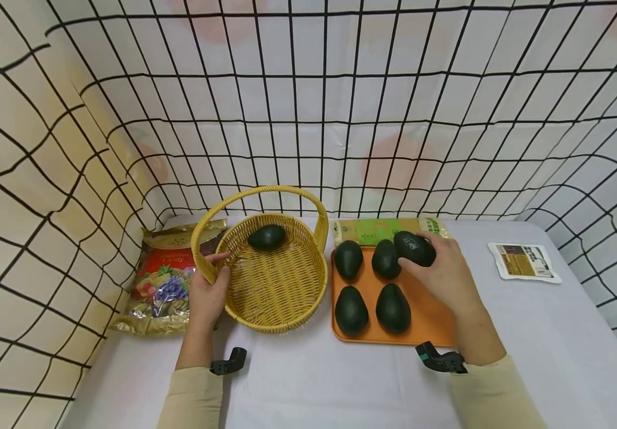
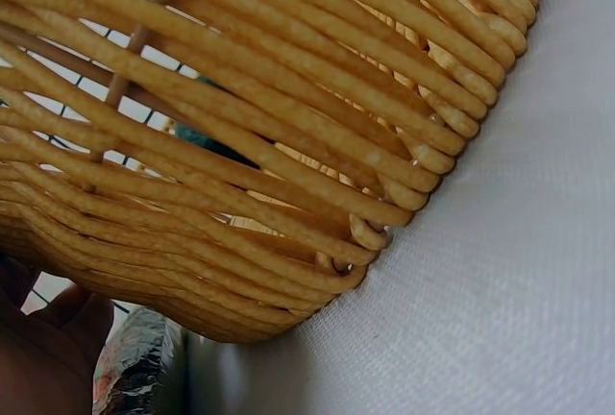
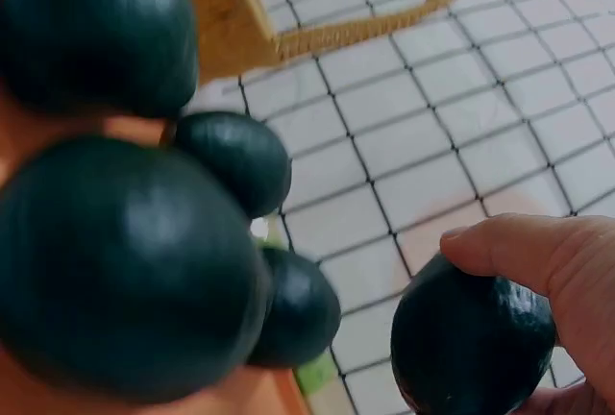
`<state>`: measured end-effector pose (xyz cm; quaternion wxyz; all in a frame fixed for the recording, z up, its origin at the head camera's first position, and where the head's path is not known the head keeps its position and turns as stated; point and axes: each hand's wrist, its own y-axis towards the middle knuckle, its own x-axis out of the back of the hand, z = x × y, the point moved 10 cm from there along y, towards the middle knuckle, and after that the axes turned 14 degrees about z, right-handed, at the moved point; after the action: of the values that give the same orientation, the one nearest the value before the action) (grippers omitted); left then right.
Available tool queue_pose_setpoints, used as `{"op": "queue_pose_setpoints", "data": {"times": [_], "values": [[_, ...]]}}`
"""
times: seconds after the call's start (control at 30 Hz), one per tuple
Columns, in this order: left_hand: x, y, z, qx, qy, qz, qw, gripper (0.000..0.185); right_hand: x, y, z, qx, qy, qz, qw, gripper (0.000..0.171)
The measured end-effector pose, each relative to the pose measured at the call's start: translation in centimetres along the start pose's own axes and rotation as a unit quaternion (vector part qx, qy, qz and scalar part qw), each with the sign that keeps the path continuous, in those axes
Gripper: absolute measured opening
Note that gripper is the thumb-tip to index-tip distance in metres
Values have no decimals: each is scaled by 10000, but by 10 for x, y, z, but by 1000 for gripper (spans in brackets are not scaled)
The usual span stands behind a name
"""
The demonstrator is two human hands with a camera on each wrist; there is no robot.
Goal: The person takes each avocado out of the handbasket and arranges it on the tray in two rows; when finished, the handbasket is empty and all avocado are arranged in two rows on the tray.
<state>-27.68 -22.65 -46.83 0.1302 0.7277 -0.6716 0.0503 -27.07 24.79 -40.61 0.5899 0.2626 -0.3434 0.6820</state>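
My right hand [image 1: 447,277] grips a dark green avocado [image 1: 414,248] above the back part of an orange tray [image 1: 430,319]. In the right wrist view, the thumb and fingers are round the held avocado [image 3: 471,338]. Several more avocados sit on the tray, among them a front-left one [image 1: 351,311] and a front-right one [image 1: 393,308]. To the left stands a yellow wicker basket [image 1: 276,292] with a tall handle. My left hand [image 1: 208,298] holds its left rim by the handle's base. One avocado [image 1: 267,237] lies inside the basket, near its back.
A red and gold fruit candy bag [image 1: 163,280] lies left of the basket. Behind the tray is a flat green-and-clear packet [image 1: 378,229]. A small white-edged packet [image 1: 524,262] lies to the right. Black grid netting [image 1: 324,122] surrounds the back and sides of the white-covered table [image 1: 297,381].
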Motion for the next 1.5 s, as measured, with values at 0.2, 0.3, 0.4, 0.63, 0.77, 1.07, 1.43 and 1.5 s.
{"op": "queue_pose_setpoints", "data": {"times": [0.2,0.3,0.4,0.63,0.77,1.07,1.43,1.5], "values": [[0,0,-1,60,67,42,10000,28,4,6,-32,-375,-80,-92,9992,84],[0,0,-1,54,46,56,10000,28,2,12,-43,-431,-101,-85,9990,83],[0,0,0,40,32,54,10000,28,-2,18,-52,-528,-80,20,9986,83],[0,1,0,-2,90,45,9999,28,-15,32,-76,-928,-69,393,9949,88],[-1,0,-1,5,57,65,10000,28,-20,36,-85,-1042,-42,444,9936,89],[0,0,0,8,19,56,10000,28,-19,39,-94,-1263,127,316,9914,88],[-1,-1,-1,128,-37,50,9999,29,-18,44,-99,-1327,20,158,9910,90],[-1,0,0,127,-58,37,9999,29,-18,44,-98,-1292,11,148,9915,88]]}}
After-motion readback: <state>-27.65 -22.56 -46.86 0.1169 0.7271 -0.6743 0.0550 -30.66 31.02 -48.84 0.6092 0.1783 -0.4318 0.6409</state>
